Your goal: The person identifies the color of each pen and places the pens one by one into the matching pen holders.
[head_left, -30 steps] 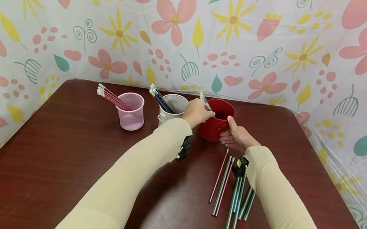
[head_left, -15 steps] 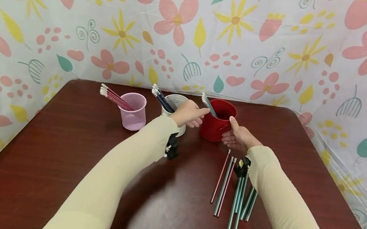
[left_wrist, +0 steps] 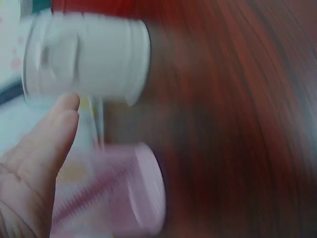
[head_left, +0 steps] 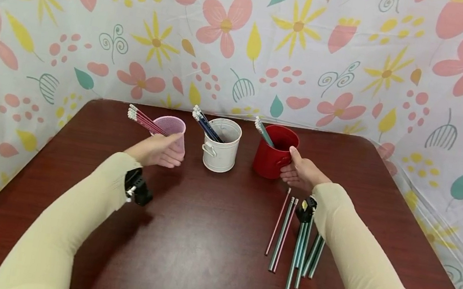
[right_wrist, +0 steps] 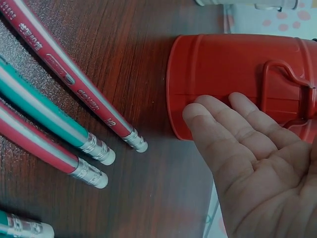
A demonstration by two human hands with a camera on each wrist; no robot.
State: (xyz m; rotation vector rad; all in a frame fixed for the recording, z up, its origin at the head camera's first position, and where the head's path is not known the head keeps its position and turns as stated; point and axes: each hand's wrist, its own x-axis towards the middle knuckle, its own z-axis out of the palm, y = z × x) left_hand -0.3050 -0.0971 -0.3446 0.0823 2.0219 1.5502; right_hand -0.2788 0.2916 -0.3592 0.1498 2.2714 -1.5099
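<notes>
My left hand (head_left: 157, 150) is held with fingers extended in front of the pink mesh cup (head_left: 177, 129), overlapping it in the head view. Several red pencils (head_left: 142, 117) with white erasers lean out of that cup. Beside it stands a white bucket (head_left: 219, 155) with a side handle, holding dark blue pencils (head_left: 207, 124). My right hand (head_left: 302, 170) rests against the right side of the red bucket (head_left: 268, 162), its thumb by the rim. In the right wrist view, the straight fingers (right_wrist: 233, 119) lie along the bucket's wall below the wire handle. Teal pencils (head_left: 265, 133) lean in the red bucket.
Loose red pencils (head_left: 277, 222) and teal pencils (head_left: 294, 259) lie on the dark wooden table (head_left: 200, 239) in front of the red bucket, some under my right forearm. A flower-patterned cloth (head_left: 245, 43) hangs behind the table.
My left hand has let go of the teal pencils at the red bucket and moved left, past the white bucket, to the pink cup. My right hand stays at the red bucket.
</notes>
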